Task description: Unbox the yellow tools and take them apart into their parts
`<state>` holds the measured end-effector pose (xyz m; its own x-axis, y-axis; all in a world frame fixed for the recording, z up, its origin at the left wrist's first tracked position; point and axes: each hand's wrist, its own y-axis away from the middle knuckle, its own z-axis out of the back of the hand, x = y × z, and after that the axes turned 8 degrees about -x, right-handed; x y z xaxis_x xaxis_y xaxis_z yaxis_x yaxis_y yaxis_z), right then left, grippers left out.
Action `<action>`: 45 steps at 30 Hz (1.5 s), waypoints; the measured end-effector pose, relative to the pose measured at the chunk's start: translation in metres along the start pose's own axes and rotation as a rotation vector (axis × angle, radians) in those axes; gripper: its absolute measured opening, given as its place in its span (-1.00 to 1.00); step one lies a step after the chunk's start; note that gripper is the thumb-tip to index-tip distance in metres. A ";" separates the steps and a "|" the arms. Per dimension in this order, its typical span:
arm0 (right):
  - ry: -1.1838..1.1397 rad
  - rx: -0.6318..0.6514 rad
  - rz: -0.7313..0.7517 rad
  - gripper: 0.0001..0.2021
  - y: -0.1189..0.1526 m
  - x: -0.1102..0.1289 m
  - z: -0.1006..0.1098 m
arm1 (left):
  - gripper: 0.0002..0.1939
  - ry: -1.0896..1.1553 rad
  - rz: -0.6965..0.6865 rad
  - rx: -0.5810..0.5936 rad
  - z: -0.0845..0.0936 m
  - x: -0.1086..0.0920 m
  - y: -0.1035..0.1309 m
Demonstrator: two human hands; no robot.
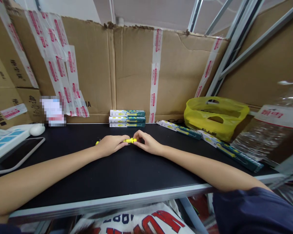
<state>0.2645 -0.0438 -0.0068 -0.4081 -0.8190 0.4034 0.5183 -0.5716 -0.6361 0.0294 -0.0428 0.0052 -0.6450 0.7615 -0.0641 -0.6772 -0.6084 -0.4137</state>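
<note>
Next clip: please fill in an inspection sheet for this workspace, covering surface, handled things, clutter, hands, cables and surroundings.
Surface: black tabletop with a metal front edge.
Handled things: yellow tool, partly hidden; three stacked slim boxes behind it, two more slim boxes to the right.
Clutter: phone and white-and-blue block at left; yellow bag and clear bottle at right.
Hands: left hand grips the tool; right hand pinches its end.
Cables: possibly a white cord behind the block; too indistinct to confirm.
Surroundings: taped cardboard panel behind, metal frame at right.
</note>
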 end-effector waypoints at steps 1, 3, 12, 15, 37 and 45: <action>0.011 -0.002 0.010 -0.80 0.000 0.001 0.000 | -0.65 0.001 -0.004 -0.001 0.000 0.000 0.000; 0.064 -0.015 -0.003 -0.79 -0.001 0.003 0.001 | -0.65 0.011 -0.014 -0.005 0.000 0.000 0.000; 0.110 0.052 -0.008 -0.79 -0.002 -0.003 0.001 | -0.64 0.017 -0.011 -0.005 0.000 -0.001 0.000; 0.026 0.028 -0.012 -0.77 0.000 -0.001 -0.001 | -0.64 0.001 -0.004 0.003 0.000 0.000 0.000; 0.153 0.049 -0.064 -0.67 -0.004 0.001 0.002 | -0.63 0.020 -0.002 -0.004 0.001 -0.001 -0.001; -0.024 0.036 -0.082 -0.77 0.000 -0.001 -0.001 | -0.65 0.016 -0.012 0.000 0.001 0.000 0.000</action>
<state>0.2642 -0.0428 -0.0079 -0.4325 -0.7698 0.4694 0.5104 -0.6382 -0.5763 0.0292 -0.0432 0.0058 -0.6312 0.7720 -0.0743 -0.6846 -0.5996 -0.4144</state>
